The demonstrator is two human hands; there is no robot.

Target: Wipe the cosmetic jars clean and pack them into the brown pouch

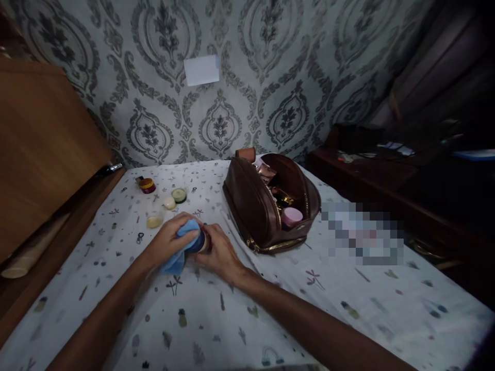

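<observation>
My left hand is closed on a light blue cloth, part of which hangs below the fingers. The cloth presses against a small dark blue jar, which my right hand grips from the other side. Fingers and cloth hide much of the jar. Just beyond my left hand stand a small pale yellow jar, a round cream-coloured piece and a green-topped tub. Right of my hands sits an unzipped brown toiletry bag, with a pink-lidded jar and other items inside.
A dark red jar with a gold lid stands at the back left. The patterned white sheet covers the surface. A wooden panel borders the left, the papered wall the back. A blurred-out patch lies right of the bag.
</observation>
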